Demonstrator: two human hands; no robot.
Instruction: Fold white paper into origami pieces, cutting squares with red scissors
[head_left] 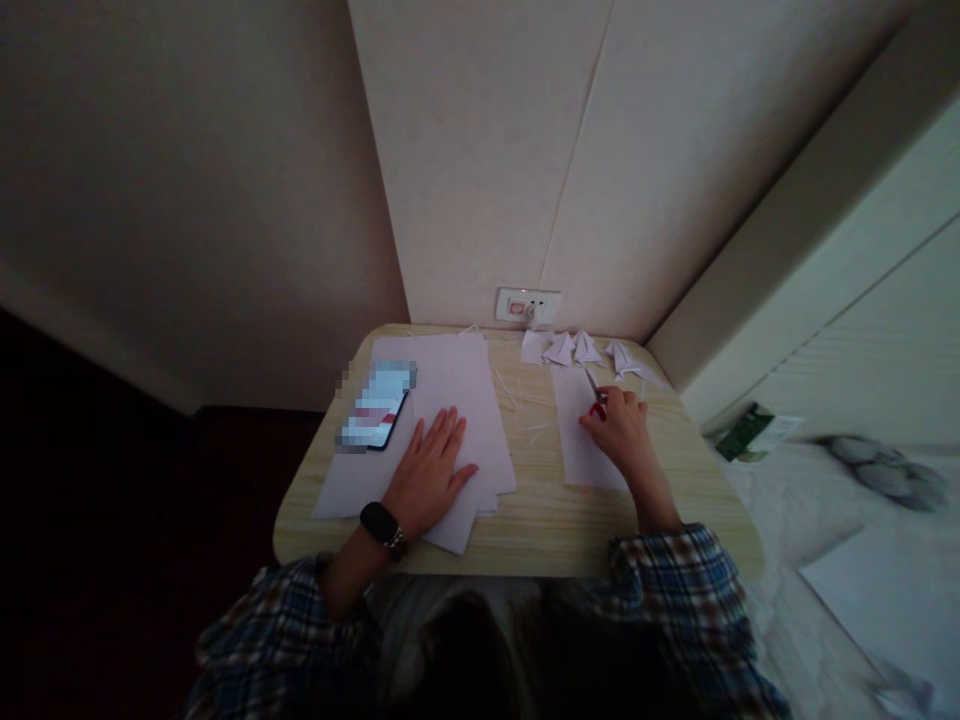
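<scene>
My left hand (433,468) lies flat with fingers stretched out on a stack of white paper sheets (450,400) at the left of a small wooden table (540,520). A black watch is on that wrist. My right hand (621,425) is closed round red-handled scissors (595,392), whose blades point away from me. It rests on a narrower white sheet (581,430) at the table's right. Several folded white paper pieces (577,348) lie in a row at the table's far edge.
A phone (375,408) with a lit screen lies on the paper stack's left side. Thin paper strips (525,405) are scattered mid-table. A wall socket (527,304) sits behind the table. To the right are a bed with white bedding (825,560) and a green packet (742,430).
</scene>
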